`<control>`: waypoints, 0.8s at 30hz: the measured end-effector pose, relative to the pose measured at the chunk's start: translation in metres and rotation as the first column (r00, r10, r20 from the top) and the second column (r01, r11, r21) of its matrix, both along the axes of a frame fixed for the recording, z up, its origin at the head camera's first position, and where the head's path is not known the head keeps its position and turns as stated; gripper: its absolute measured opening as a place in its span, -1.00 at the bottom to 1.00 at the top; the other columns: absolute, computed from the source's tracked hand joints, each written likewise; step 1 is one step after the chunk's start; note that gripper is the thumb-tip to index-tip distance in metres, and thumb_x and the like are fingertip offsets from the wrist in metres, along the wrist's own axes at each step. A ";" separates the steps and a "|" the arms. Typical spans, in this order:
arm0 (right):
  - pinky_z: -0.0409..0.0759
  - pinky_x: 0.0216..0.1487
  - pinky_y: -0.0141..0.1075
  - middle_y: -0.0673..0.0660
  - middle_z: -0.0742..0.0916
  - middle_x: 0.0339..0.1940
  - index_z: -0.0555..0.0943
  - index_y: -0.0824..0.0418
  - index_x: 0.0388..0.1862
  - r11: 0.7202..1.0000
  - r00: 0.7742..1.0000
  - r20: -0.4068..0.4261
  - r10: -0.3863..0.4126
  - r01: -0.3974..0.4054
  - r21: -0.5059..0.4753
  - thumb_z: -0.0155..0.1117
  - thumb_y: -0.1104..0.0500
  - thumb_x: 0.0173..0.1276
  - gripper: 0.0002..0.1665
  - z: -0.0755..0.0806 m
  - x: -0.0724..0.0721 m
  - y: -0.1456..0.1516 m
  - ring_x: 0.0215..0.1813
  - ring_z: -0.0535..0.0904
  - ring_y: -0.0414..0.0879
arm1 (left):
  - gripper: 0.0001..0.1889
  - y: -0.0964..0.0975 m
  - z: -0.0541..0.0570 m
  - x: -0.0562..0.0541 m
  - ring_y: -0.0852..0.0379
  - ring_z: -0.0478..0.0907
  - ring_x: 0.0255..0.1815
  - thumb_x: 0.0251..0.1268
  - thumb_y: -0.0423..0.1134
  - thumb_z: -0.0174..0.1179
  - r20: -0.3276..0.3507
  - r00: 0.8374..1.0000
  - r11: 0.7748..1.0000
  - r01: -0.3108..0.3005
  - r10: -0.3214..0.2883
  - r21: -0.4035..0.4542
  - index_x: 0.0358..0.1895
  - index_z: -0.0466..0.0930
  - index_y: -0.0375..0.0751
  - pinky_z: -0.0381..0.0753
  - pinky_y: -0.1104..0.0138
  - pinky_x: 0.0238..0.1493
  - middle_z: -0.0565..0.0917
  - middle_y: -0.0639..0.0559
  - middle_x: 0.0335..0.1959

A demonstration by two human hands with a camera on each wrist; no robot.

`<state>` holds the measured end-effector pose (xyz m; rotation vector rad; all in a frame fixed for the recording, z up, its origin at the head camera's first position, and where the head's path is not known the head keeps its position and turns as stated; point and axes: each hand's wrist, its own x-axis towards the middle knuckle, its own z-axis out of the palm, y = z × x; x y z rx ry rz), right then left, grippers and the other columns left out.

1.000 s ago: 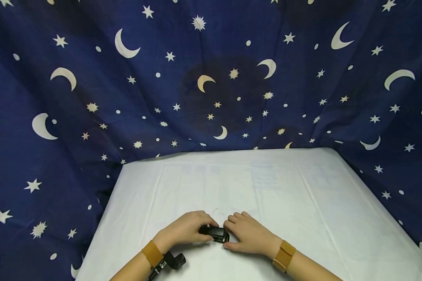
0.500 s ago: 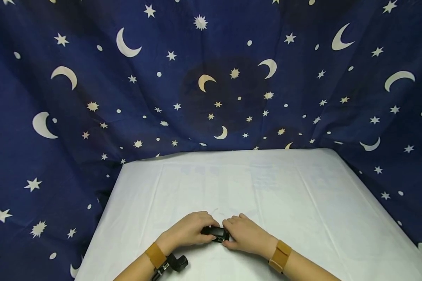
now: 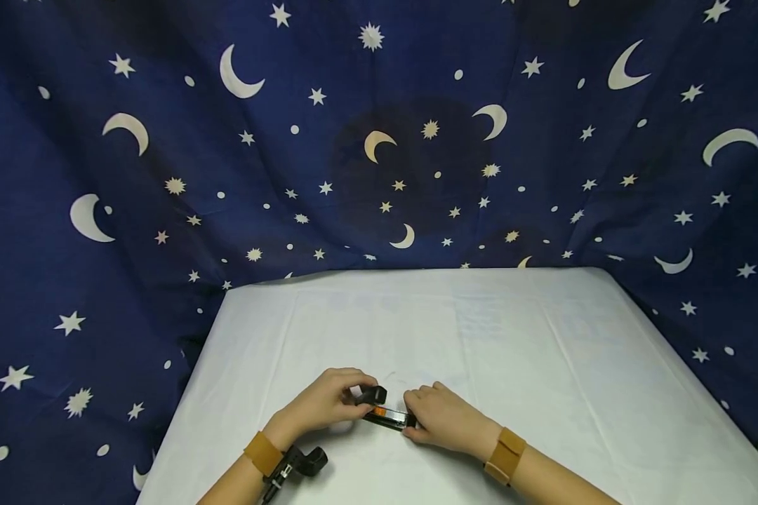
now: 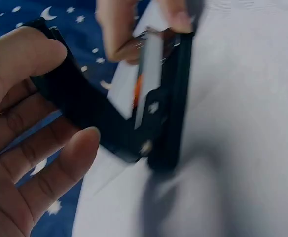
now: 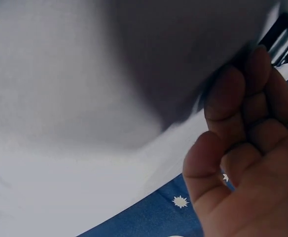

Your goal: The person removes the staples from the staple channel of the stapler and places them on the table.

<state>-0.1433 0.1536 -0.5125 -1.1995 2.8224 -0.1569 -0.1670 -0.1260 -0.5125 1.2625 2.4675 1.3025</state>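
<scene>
A black stapler (image 3: 388, 423) is swung open low over the white table, its top arm raised from the base. Its metal magazine and an orange part show between them. My left hand (image 3: 322, 401) pinches the raised top arm (image 4: 87, 106), thumb on one side and fingers beneath, as the left wrist view shows. At the stapler's other end, my right hand (image 3: 450, 423) grips the tip of the base with thumb and fingers. The right wrist view shows just a corner of the stapler (image 5: 282, 42) beyond the curled right fingers.
A white cloth (image 3: 512, 351) covers the table, with faint fold lines. A dark blue curtain (image 3: 278, 161) with moons and stars hangs behind and at both sides. A black camera mount (image 3: 306, 463) sticks out from the left wrist strap (image 3: 263, 454).
The stapler was closed between both hands. My left hand has lifted its top arm up and to the left, uncovering the magazine; my right hand keeps hold of the other end.
</scene>
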 end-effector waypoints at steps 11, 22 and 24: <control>0.36 -0.24 -0.36 -0.22 0.46 -0.49 0.50 -0.01 -0.25 1.000 1.000 -0.012 -0.006 0.006 -0.002 0.41 -0.18 0.37 -0.65 0.000 0.002 0.000 -0.43 0.27 -0.32 | -0.68 -0.056 0.001 -0.001 0.31 0.54 -0.19 0.16 -0.30 0.52 -0.071 0.978 0.978 -0.200 0.196 -0.063 -0.04 0.71 0.09 0.63 0.25 -0.20 0.71 0.27 -0.14; 0.38 -0.22 -0.34 -0.22 0.47 -0.48 0.49 -0.02 -0.24 1.000 1.000 -0.004 -0.017 0.017 -0.005 0.40 -0.18 0.39 -0.65 -0.002 0.001 0.000 -0.42 0.28 -0.31 | -0.72 -0.076 -0.033 -0.006 0.33 0.44 -0.09 0.08 -0.17 0.59 -0.146 0.953 0.947 -0.287 0.267 -0.144 -0.18 0.71 0.19 0.53 0.33 -0.05 0.66 0.38 -0.16; 0.38 -0.22 -0.34 -0.22 0.47 -0.48 0.49 -0.01 -0.24 1.000 1.000 -0.001 -0.017 0.017 -0.008 0.39 -0.18 0.39 -0.65 -0.002 0.002 0.000 -0.42 0.29 -0.31 | -0.73 -0.076 -0.036 -0.006 0.36 0.43 -0.10 0.10 -0.12 0.59 -0.140 0.952 0.940 -0.294 0.272 -0.174 -0.18 0.70 0.22 0.54 0.34 -0.02 0.65 0.42 -0.16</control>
